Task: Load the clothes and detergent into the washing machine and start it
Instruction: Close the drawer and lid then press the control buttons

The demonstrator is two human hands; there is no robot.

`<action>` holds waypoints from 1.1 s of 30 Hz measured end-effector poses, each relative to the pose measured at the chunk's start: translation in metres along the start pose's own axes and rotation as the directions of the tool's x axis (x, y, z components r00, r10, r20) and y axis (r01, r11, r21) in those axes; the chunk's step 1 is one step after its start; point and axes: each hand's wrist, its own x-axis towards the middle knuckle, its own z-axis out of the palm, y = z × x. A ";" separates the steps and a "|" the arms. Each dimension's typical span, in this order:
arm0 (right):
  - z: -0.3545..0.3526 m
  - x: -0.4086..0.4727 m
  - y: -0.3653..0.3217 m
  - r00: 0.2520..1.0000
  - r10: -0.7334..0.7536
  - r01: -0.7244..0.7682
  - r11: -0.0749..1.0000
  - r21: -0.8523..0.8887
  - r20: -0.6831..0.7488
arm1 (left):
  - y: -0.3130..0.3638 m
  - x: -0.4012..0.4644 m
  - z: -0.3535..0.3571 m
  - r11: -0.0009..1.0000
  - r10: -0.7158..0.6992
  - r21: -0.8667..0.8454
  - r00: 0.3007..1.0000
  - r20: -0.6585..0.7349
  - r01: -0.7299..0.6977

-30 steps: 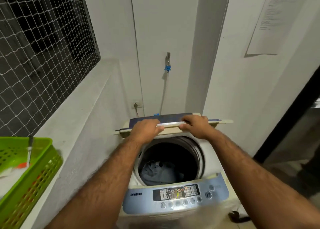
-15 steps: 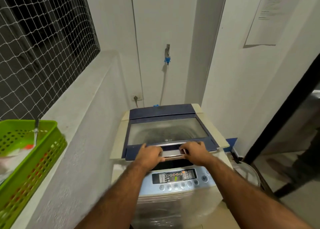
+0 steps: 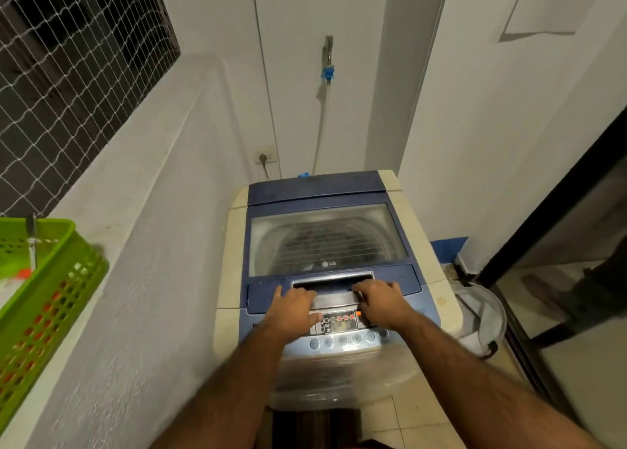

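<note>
Washing machine point(image 3: 325, 245) stands in a narrow alcove: rough ledge wall point(image 3: 142, 245) tight along its left side, white wall close on the right, back wall with tap point(image 3: 327, 58) and hose behind. Open floor only toward the viewer. Blue lid point(image 3: 322, 191) lies flat, shut; drum ribs show through its window. Left hand point(image 3: 293, 308) and right hand point(image 3: 381, 301) rest palms down, fingers hooked on the lid's handle recess above the control panel point(image 3: 339, 326). Green basket point(image 3: 44, 279) sits on the ledge, well left.
</note>
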 end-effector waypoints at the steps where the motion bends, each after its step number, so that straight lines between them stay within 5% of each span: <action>1: 0.003 -0.002 0.002 1.000 -0.006 0.006 1.000 0.018 -0.013 | -0.002 -0.001 0.005 1.000 0.005 -0.003 1.000 -0.008 -0.005; 8: 0.036 -0.043 0.023 1.000 -0.023 0.023 0.999 -0.027 -0.012 | -0.019 -0.035 0.049 0.996 0.083 0.033 0.990 -0.113 -0.080; 16: 0.040 -0.044 0.025 1.000 0.003 -0.002 0.988 -0.156 0.004 | -0.020 -0.043 0.055 0.998 -0.010 0.064 0.999 -0.043 0.013; 23: 0.028 -0.045 0.023 0.998 0.020 -0.016 0.997 -0.071 0.053 | -0.012 -0.048 0.049 0.994 -0.025 0.103 0.999 -0.038 0.029; 33: 0.073 -0.126 0.015 0.977 0.127 -0.129 0.992 0.002 -0.168 | -0.016 -0.066 0.066 0.991 -0.035 0.128 0.999 -0.030 0.038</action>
